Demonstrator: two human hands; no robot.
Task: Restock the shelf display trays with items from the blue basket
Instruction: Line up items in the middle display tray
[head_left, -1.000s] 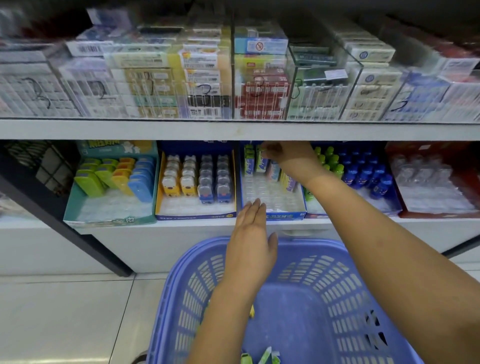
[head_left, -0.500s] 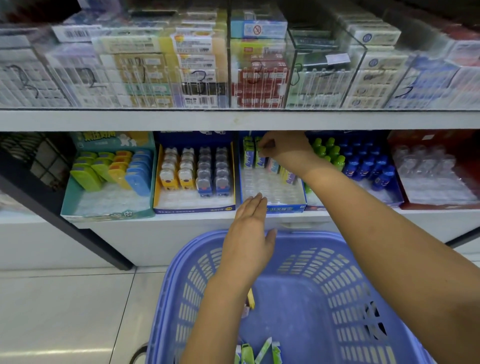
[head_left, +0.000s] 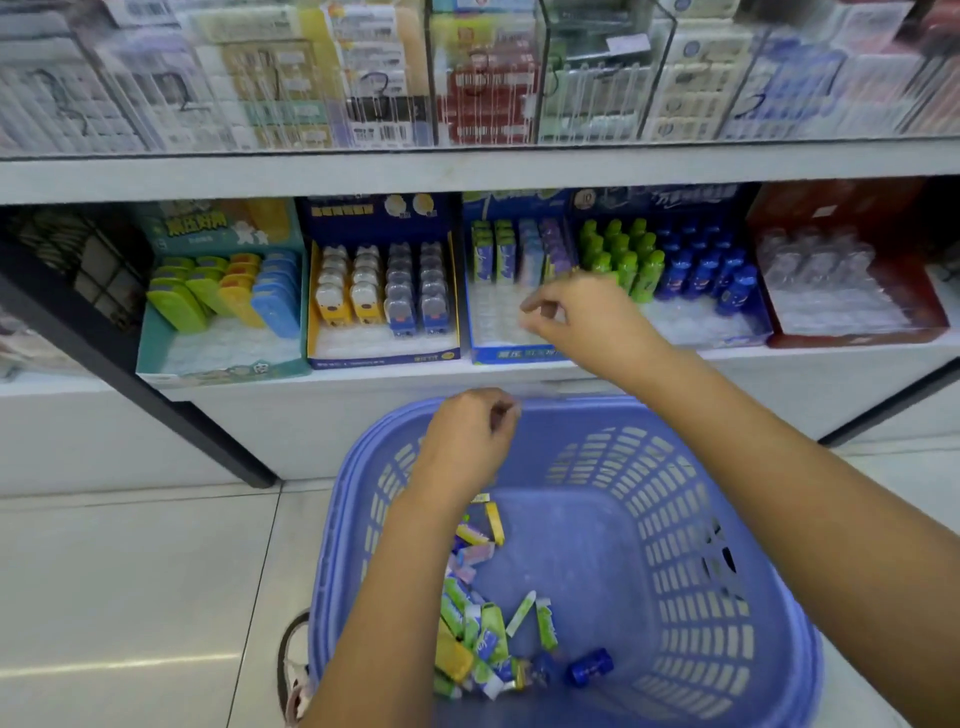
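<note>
The blue basket (head_left: 769, 519) stands on the floor below the shelf. Several small green, yellow, pink and blue packs (head_left: 488, 634) lie at its near left bottom. Above it on the lower shelf sits a blue display tray (head_left: 511, 353) with rows of green, blue and purple packs (head_left: 498, 254) at its back and bare clear slots in front. My right hand (head_left: 582, 317) hovers in front of this tray, blurred, its fingers loosely curled with nothing in them. Over the basket's far rim, my left hand (head_left: 472, 441) has its fingers curled in and holds nothing that I can see.
Along the lower shelf stand a teal tray (head_left: 218, 364) of coloured cases, a yellow-edged tray (head_left: 384, 356), a tray of green and blue bottles (head_left: 675, 270) and a red tray (head_left: 852, 332). A glass case of boxes (head_left: 467, 93) is above. A black post (head_left: 156, 384) slants at left.
My right hand has pulled back out of the blue tray toward me. My left hand has curled its fingers from flat. The view has tilted down, showing more of the basket.
</note>
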